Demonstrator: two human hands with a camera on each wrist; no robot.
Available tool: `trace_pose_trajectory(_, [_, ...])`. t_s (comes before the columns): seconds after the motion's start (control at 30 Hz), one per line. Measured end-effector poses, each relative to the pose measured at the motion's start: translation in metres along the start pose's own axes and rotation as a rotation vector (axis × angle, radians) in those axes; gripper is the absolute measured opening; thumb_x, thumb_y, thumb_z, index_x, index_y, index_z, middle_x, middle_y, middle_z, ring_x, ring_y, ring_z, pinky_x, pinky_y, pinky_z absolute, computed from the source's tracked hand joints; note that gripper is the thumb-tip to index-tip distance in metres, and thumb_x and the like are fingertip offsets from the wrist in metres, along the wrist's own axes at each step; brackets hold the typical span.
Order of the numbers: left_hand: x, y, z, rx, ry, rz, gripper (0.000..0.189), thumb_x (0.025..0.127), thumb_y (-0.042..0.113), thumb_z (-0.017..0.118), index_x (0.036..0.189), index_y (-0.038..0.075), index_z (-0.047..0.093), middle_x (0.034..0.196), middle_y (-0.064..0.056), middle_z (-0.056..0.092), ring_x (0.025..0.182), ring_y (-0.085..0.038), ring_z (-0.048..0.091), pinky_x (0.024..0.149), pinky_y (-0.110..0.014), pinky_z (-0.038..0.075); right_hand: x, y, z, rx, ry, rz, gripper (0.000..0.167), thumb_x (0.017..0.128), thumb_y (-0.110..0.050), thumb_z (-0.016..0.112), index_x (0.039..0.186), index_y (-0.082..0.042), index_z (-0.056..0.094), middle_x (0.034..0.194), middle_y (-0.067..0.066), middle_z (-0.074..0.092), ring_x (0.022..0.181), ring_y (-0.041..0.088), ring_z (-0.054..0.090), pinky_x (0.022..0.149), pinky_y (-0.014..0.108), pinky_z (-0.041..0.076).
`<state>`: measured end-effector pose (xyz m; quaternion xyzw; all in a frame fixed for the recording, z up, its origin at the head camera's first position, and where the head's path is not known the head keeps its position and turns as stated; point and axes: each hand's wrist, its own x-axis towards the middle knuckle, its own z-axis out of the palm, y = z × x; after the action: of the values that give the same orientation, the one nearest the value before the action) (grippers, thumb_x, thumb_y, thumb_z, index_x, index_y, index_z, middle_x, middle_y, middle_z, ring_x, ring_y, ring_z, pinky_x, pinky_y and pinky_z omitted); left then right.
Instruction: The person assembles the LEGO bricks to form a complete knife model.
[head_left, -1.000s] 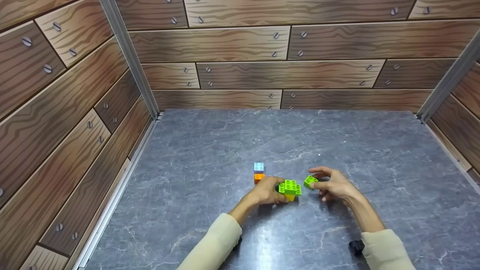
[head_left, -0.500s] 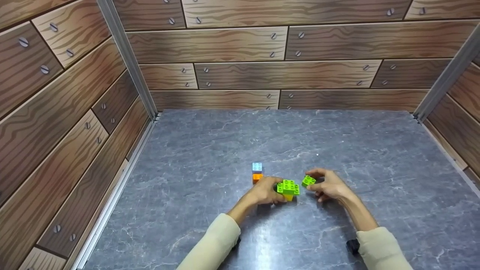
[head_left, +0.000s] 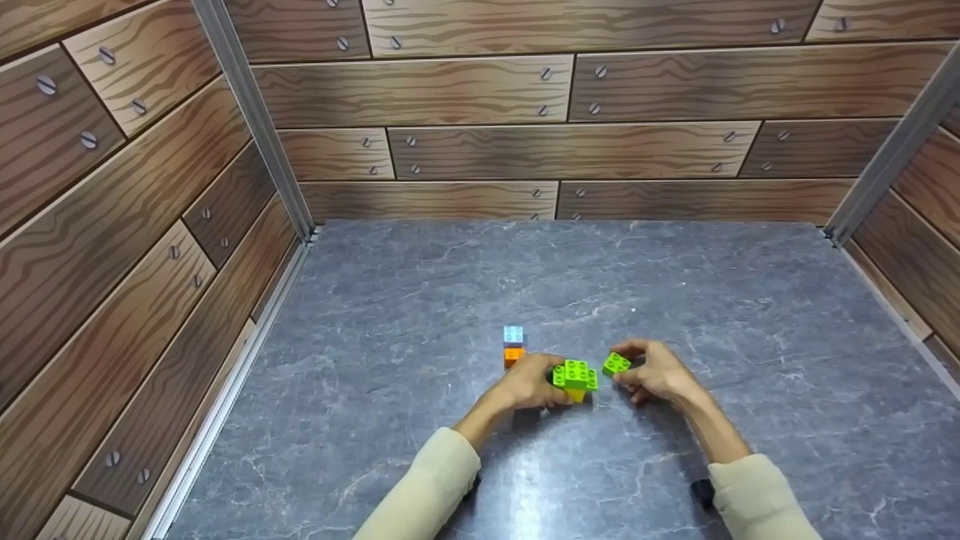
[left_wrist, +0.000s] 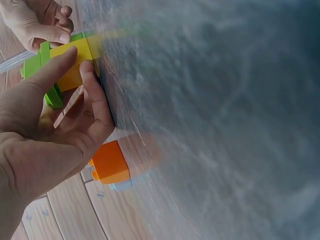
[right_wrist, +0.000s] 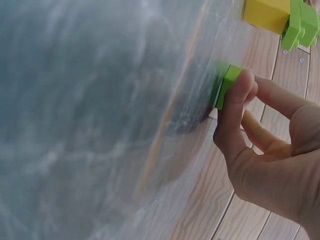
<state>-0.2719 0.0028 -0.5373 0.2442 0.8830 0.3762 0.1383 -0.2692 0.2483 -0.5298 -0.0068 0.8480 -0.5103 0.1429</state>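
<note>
My left hand [head_left: 529, 382] grips a stack of toy building bricks, its thumb and fingers around the yellow brick [left_wrist: 75, 65] at the bottom. Green bricks [head_left: 576, 373] sit on top of that yellow one, studs up. Just right of the stack, my right hand [head_left: 660, 371] pinches a small green brick [head_left: 616, 364] between thumb and fingers. In the right wrist view this small brick [right_wrist: 228, 85] is low at the table surface; whether it touches is hard to tell. A gap separates it from the stack.
An orange brick [head_left: 514, 357] stands beyond the left hand, partly covered by it. Right behind it is a light blue brick [head_left: 513, 335]. The grey marbled table [head_left: 420, 285] is bounded by wood-patterned walls [head_left: 465, 150] at the back and sides.
The right hand and its small green brick have shifted slightly left in view, as has the whole scene. The gap to the stack is a little narrower. Both hands keep their hold.
</note>
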Motion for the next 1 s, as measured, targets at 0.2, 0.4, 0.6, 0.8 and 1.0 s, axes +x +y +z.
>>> trace_pose_trajectory(0.2, [-0.0002,0.0001,-0.0009,0.003,0.0,-0.01,0.039,0.083,0.011,0.088,0.118,0.005,0.072,0.092,0.002,0.069,0.08,-0.006,0.056,0.077,-0.021,0.051,0.001,-0.0011,0.0013,-0.032,0.004,-0.009,0.044,0.092,0.009,0.069,0.134,0.012,0.057,0.116,0.026,0.061,0.067,0.019,0.06,0.05,0.032,0.057])
trace_pose_trajectory(0.4, [-0.0006,0.0008,-0.0011,-0.003,-0.001,-0.015,0.04,0.083,0.011,0.088,0.12,0.005,0.072,0.094,0.001,0.07,0.08,-0.007,0.057,0.077,-0.021,0.052,0.0003,-0.0026,0.0006,-0.014,-0.006,-0.022,0.045,0.096,0.006,0.066,0.138,0.013,0.054,0.106,0.021,0.064,0.067,0.018,0.061,0.051,0.032,0.058])
trace_pose_trajectory(0.6, [-0.0008,0.0017,-0.0016,0.016,0.002,-0.013,0.044,0.083,0.012,0.088,0.123,0.004,0.072,0.1,-0.001,0.071,0.083,-0.007,0.057,0.081,-0.021,0.051,-0.0018,-0.0042,-0.0016,0.033,-0.022,-0.084,0.047,0.097,0.002,0.066,0.14,0.015,0.052,0.111,0.024,0.066,0.068,0.018,0.063,0.054,0.032,0.058])
trace_pose_trajectory(0.8, [-0.0008,0.0014,-0.0016,-0.011,0.006,-0.017,0.039,0.083,0.011,0.088,0.118,0.006,0.073,0.092,0.002,0.069,0.077,-0.007,0.058,0.075,-0.02,0.052,-0.0021,-0.0068,-0.0016,0.072,-0.044,-0.148,0.048,0.101,-0.001,0.062,0.145,0.012,0.048,0.129,0.033,0.058,0.069,0.018,0.063,0.057,0.032,0.059])
trace_pose_trajectory(1.0, [-0.0006,0.0009,-0.001,-0.027,-0.006,-0.019,0.035,0.084,0.01,0.087,0.115,0.007,0.073,0.088,0.004,0.066,0.071,-0.005,0.058,0.069,-0.018,0.052,-0.0039,-0.0074,-0.001,0.074,-0.052,-0.168,0.047,0.103,-0.002,0.06,0.146,0.01,0.047,0.12,0.031,0.062,0.069,0.02,0.064,0.058,0.034,0.06])
